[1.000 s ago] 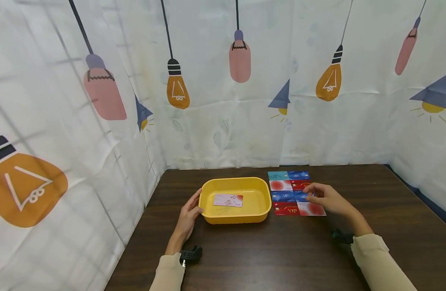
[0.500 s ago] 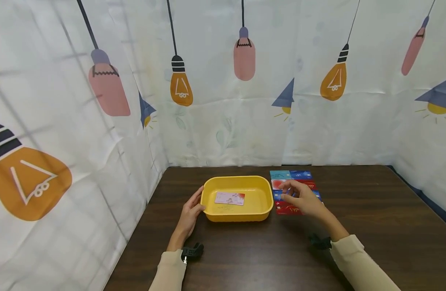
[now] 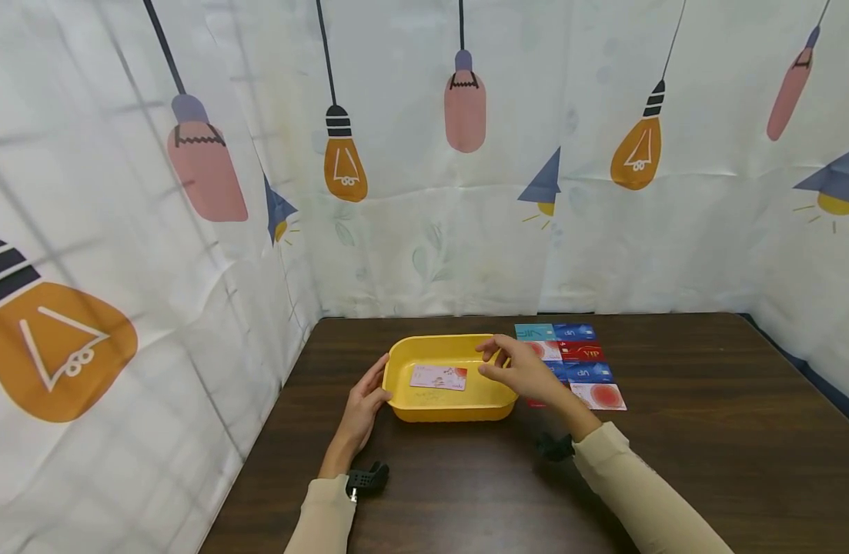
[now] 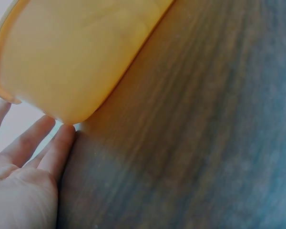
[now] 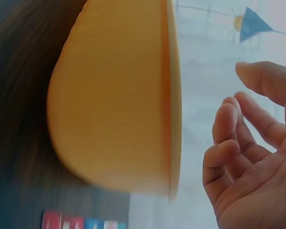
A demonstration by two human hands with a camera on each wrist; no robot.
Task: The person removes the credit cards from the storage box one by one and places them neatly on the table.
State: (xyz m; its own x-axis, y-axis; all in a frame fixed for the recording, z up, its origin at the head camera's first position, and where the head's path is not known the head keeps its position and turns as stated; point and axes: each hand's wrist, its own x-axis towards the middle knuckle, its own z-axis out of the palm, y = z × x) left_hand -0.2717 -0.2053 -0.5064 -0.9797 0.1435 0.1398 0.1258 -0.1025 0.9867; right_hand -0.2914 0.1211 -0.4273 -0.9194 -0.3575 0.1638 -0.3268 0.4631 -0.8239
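On the dark wood-grain table (image 3: 673, 462), a shallow yellow plastic tub (image 3: 405, 408) with rounded corners stands a little left of centre, and one pale pink card (image 3: 438, 377) lies flat on its floor; the left hand (image 3: 360, 415) rests against the tub's left end, fingers straight and close together along the outer wall, thumb by the rim, which looks like a way of bracing the tub against sliding; the left wrist view shows those fingertips (image 4: 62, 138) touching the tub's lower corner, the palm open and gripping nothing. Over the tub's right end hovers the right hand (image 3: 517, 369), fingers loosely curled and a little apart; the right wrist view shows the palm (image 5: 257, 191) bare, with nothing between the fingers, though whether the thumb and forefinger pinch a card I cannot tell from the head view; the hand sits just above the rim rather than on it, so it appears placed to drop or reach into the tub. Just right of the tub, a neat grid of coloured plastic cards (image 3: 583, 365), teal, blue, red and white with red discs, lies face up on the wood, edges touching, some marked VIP; the wrist hides part of the near row. Behind, a white curtain printed with hanging bulbs (image 3: 424, 192) closes the table on three sides.
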